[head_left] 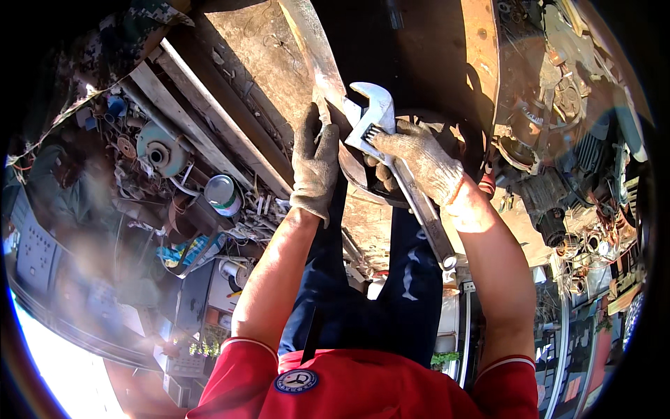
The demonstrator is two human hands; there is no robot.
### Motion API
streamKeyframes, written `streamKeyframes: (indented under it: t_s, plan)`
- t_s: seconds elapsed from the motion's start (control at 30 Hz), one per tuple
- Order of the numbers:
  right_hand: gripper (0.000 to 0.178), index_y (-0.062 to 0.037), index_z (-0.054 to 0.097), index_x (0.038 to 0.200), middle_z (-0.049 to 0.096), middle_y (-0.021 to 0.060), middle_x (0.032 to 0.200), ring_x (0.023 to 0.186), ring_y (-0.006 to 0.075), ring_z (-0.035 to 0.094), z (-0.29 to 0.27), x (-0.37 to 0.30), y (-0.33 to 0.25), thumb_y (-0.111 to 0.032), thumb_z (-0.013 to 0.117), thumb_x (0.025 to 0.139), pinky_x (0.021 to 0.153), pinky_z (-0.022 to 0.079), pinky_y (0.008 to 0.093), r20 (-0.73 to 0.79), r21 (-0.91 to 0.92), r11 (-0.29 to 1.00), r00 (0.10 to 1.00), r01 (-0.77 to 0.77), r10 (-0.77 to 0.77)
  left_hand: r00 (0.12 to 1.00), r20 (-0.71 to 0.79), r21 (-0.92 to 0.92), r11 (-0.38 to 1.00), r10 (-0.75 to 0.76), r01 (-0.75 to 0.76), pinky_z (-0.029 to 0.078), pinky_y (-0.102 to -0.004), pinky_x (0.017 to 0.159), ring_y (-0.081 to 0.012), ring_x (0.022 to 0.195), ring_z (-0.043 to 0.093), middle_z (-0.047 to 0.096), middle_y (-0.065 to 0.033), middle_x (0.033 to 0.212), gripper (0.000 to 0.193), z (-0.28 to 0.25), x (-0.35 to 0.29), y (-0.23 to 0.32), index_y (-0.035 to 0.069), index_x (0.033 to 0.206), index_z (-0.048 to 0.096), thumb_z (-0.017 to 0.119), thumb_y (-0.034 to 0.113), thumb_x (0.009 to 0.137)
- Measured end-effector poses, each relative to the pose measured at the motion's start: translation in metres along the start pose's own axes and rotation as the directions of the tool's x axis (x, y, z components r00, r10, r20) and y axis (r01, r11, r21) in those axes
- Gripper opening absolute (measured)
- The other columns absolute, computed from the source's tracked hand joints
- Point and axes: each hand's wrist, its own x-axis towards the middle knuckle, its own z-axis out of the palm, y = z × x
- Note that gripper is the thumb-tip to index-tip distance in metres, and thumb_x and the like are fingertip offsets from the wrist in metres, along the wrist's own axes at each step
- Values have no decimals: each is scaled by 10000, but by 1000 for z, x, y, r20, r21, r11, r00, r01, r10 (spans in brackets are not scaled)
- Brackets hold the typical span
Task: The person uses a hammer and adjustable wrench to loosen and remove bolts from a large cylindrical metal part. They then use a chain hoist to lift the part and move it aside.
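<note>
A large silver adjustable wrench (421, 207) lies slantwise in front of me, its open jaw up and its handle reaching down to the right over my thigh. My right hand (422, 155), in a dirty knitted glove, is closed round it just below the jaw, near the adjusting screw. My left hand (315, 164), gloved too, is against the curved edge of a big rusty metal piece (317, 52). Its fingers point away from me, stretched out and apart; the tips are partly in shadow. The dark inside of the metal piece hides what lies deeper in it.
Long metal beams (209, 112) lie at the left. Beside them are a paint can (223, 195), a round greenish machine part (159, 149) and heaped scrap. Motors and rusty parts (544, 202) crowd the right side. Dusty ground (255, 49) shows beyond the beams.
</note>
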Motion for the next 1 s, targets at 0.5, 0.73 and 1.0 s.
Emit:
streamKeyframes:
  t_s: [0.5, 0.73, 1.0]
  plan:
    - [386, -48, 672, 976, 671, 67, 745, 464, 130, 561, 31, 8, -35, -426, 618, 1027, 445, 467, 263, -166, -109, 979, 974, -171, 152, 945, 178, -213, 927, -273, 308, 559, -295, 784, -147, 856, 674, 712, -84, 990, 361, -2, 14, 47, 1, 1215, 663, 629, 317, 1045]
    - [508, -71, 622, 936, 587, 43, 614, 404, 125, 514, 58, 0, -47, -574, 613, 1000, 369, 432, 261, -293, -314, 929, 951, -195, 101, 877, 305, -351, 813, -370, 465, 577, -335, 764, -208, 781, 691, 693, -129, 898, 499, -3, 2, 45, -19, 1055, 682, 576, 468, 1053]
    - [519, -74, 602, 952, 593, 62, 669, 477, 156, 572, 54, -8, -50, -577, 501, 1034, 407, 503, 301, -386, -246, 887, 879, -390, 280, 815, 420, -500, 648, -398, 574, 516, -266, 677, -132, 741, 631, 689, -56, 863, 334, 25, -14, 48, 33, 1103, 690, 650, 356, 1026]
